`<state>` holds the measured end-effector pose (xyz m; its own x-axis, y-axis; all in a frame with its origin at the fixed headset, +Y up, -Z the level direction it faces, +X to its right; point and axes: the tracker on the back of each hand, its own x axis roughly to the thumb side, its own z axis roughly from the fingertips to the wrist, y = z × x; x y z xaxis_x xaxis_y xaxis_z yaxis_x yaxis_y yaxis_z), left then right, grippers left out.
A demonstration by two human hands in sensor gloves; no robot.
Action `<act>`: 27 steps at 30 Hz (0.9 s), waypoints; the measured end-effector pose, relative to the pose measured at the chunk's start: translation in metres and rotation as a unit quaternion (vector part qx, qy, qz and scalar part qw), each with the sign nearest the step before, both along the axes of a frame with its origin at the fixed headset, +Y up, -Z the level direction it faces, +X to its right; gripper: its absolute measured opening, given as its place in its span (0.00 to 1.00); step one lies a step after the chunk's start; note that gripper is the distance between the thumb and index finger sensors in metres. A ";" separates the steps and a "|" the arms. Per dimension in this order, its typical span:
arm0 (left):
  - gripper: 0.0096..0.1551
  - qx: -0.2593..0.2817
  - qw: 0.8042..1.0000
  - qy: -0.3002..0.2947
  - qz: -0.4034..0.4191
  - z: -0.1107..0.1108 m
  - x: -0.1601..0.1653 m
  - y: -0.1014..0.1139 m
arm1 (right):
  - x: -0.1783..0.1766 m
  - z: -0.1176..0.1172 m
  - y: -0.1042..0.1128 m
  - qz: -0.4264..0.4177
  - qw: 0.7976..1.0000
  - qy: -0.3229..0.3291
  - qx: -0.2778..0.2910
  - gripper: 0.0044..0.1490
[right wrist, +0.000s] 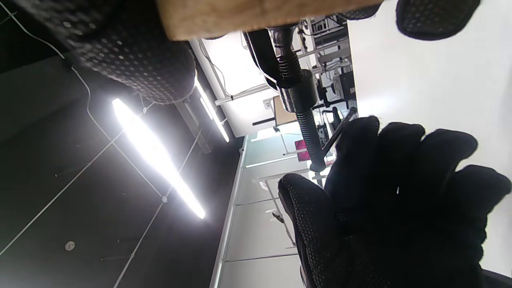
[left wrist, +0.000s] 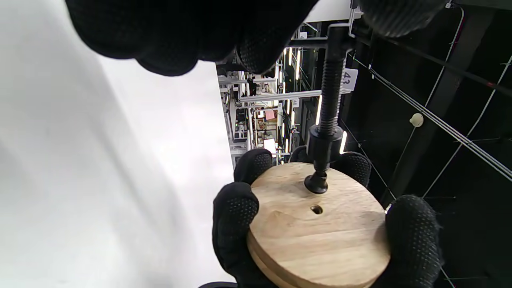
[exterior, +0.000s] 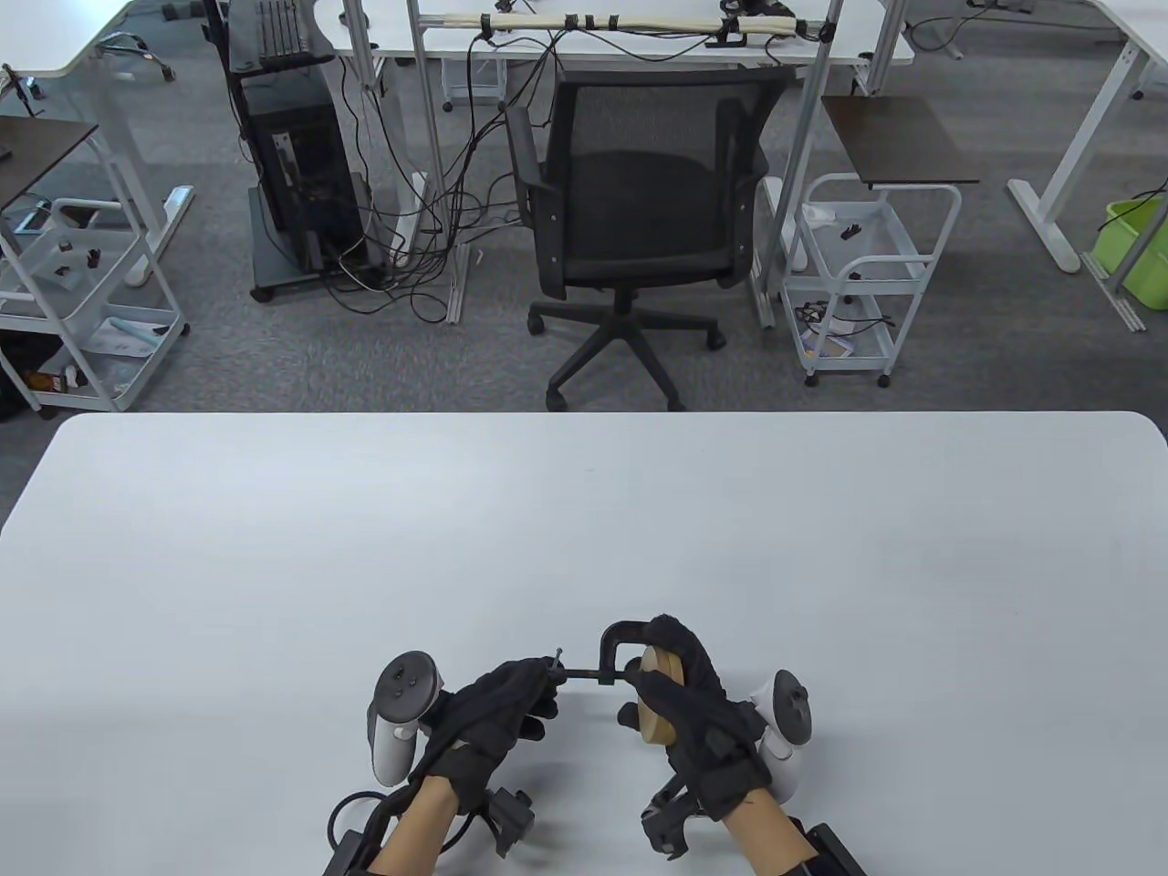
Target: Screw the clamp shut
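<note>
A black C-clamp (exterior: 619, 639) is held above the table near its front edge, with its screw (exterior: 593, 676) lying sideways. My right hand (exterior: 680, 680) grips a round wooden disc (exterior: 659, 701) set in the clamp's mouth. My left hand (exterior: 545, 686) pinches the screw's thin handle bar (exterior: 556, 659). In the left wrist view the screw (left wrist: 331, 100) ends in a pad (left wrist: 317, 184) that touches the disc's face (left wrist: 320, 232), and right fingertips (left wrist: 236, 216) wrap the disc's edge. In the right wrist view the screw (right wrist: 308, 132) runs from the disc (right wrist: 256, 16) to my left hand (right wrist: 392, 192).
The white table (exterior: 584, 529) stretches away beyond the hands. A black office chair (exterior: 630, 219) and white carts (exterior: 867, 274) stand on the floor past the far edge.
</note>
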<state>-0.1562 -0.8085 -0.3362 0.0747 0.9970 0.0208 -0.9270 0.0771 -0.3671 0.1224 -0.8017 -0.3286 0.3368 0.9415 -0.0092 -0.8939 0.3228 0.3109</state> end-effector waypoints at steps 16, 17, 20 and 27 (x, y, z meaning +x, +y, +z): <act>0.36 0.073 0.997 0.022 -0.016 0.001 0.001 0.012 | -0.004 0.002 -0.001 0.000 1.000 0.003 0.004 0.49; 0.35 0.077 0.997 0.024 -0.018 0.001 0.001 0.013 | -0.004 0.002 -0.001 0.000 1.000 0.003 0.003 0.49; 0.34 0.095 0.995 0.028 -0.024 0.002 0.002 0.015 | -0.004 0.003 -0.001 -0.001 1.000 0.002 0.001 0.49; 0.28 0.143 0.988 0.049 -0.040 0.004 0.003 0.020 | -0.005 0.004 -0.002 0.002 1.000 0.000 -0.002 0.49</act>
